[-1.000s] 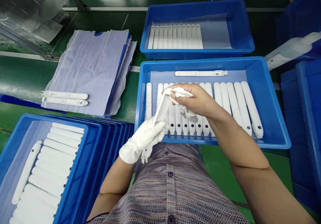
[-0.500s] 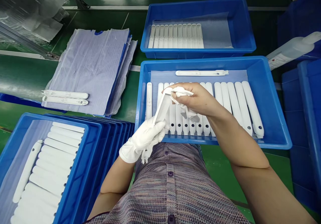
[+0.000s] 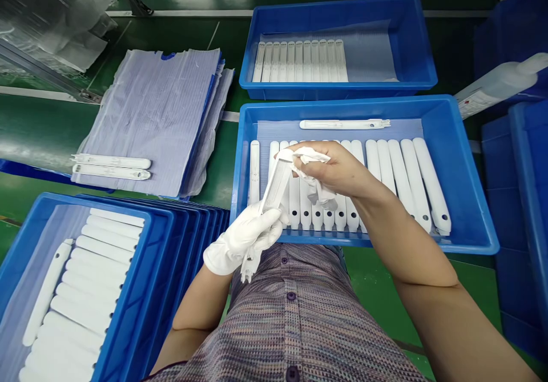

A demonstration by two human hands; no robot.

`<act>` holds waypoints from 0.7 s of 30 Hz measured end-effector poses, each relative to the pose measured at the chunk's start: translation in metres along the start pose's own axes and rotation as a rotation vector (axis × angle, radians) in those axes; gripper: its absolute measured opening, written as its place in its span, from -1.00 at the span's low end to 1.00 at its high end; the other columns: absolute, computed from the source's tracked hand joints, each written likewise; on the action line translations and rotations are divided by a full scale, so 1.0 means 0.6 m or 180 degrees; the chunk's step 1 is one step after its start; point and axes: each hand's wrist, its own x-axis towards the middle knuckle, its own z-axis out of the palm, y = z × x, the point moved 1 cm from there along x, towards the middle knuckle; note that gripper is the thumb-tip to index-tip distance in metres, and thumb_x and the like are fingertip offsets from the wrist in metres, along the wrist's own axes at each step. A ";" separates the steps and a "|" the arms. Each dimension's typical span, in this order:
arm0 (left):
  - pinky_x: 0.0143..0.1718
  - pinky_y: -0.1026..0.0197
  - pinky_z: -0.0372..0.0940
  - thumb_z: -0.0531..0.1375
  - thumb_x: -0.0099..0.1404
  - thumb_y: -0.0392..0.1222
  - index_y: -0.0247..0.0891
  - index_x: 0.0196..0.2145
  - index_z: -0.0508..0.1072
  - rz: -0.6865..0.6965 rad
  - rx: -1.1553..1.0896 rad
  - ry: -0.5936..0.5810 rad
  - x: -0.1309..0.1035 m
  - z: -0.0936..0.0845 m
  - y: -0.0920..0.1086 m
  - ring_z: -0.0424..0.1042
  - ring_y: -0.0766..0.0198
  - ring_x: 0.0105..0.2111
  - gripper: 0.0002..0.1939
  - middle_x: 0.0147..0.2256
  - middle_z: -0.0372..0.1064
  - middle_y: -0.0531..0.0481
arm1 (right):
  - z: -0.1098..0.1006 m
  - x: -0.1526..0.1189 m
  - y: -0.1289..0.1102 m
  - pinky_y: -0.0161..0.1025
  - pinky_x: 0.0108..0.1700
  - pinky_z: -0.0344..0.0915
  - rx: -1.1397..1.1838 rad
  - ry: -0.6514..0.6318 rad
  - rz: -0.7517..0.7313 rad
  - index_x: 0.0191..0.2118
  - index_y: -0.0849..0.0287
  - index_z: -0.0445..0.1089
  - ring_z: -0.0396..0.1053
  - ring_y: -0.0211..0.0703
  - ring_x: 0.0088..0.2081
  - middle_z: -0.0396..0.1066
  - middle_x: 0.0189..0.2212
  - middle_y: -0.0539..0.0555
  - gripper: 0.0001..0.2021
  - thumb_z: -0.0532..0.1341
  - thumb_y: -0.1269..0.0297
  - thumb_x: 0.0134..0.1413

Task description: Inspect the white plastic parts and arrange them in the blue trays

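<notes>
My left hand point(image 3: 246, 234), in a white glove, is closed around a long white plastic part point(image 3: 276, 185). The part's ribbed hollow side faces up, and its toothed end sticks out below the glove. My bare right hand point(image 3: 336, 168) grips a crumpled white cloth point(image 3: 314, 156) against the upper end of that part. Both hands are over the near edge of a blue tray point(image 3: 468, 199), where several similar white parts point(image 3: 417, 182) lie side by side on a liner sheet. One more part point(image 3: 345, 124) lies crosswise near the tray's far wall.
Behind stands another blue tray point(image 3: 411, 45) with a row of white parts. At left, two parts point(image 3: 111, 166) rest on stacked liner sheets point(image 3: 154, 108). Nested blue trays point(image 3: 160, 228) holding more parts stand lower left. A plastic bottle point(image 3: 496, 85) leans at right.
The white part has turned slightly in my left hand, showing more of its ribbed inside, and its toothed end is a little lower. The cloth has shifted slightly; the trays look unchanged.
</notes>
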 end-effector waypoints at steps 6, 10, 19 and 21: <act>-0.66 0.36 -0.02 0.14 0.50 0.13 -0.31 -0.21 0.44 -0.0024 -0.0125 -0.0203 0.002 0.000 0.000 0.01 0.46 -0.72 -0.60 -0.69 0.13 0.19 | 0.001 -0.004 -0.005 -0.33 -0.40 0.20 0.0145 0.0110 0.0039 -0.25 0.22 0.55 0.27 -0.27 -0.43 0.40 -0.43 0.02 -0.70 0.38 0.04 0.12; -0.54 0.35 0.09 0.16 0.48 0.13 -0.32 -0.27 0.43 0.0214 0.0470 0.0129 0.006 0.011 0.014 0.13 0.46 -0.64 -0.60 -0.66 0.20 0.15 | 0.006 -0.005 -0.004 -0.36 -0.53 0.12 -0.0060 0.0274 0.0120 -0.18 0.24 0.57 0.21 -0.32 -0.54 0.38 -0.49 -0.01 -0.65 0.36 0.01 0.15; -0.73 0.39 -0.04 0.20 0.44 0.22 -0.29 -0.20 0.45 0.0008 -0.0308 0.0096 0.007 0.011 -0.006 0.08 0.49 -0.76 -0.55 -0.65 0.24 0.17 | -0.058 -0.029 -0.013 -0.17 -0.21 0.36 -0.0379 0.0725 -0.0227 -0.14 0.08 0.66 0.47 -0.12 -0.28 0.56 -0.31 0.07 -0.79 0.37 0.15 0.14; -0.74 0.40 0.00 0.23 0.44 0.19 -0.30 -0.22 0.47 0.0105 -0.0470 0.0028 0.006 0.010 -0.005 0.10 0.49 -0.75 -0.57 -0.64 0.25 0.15 | -0.112 -0.076 -0.024 -0.11 -0.29 0.27 -0.0597 0.1594 -0.0284 -0.12 -0.03 0.67 0.39 -0.14 -0.40 0.53 -0.37 0.07 -0.80 0.38 0.21 0.13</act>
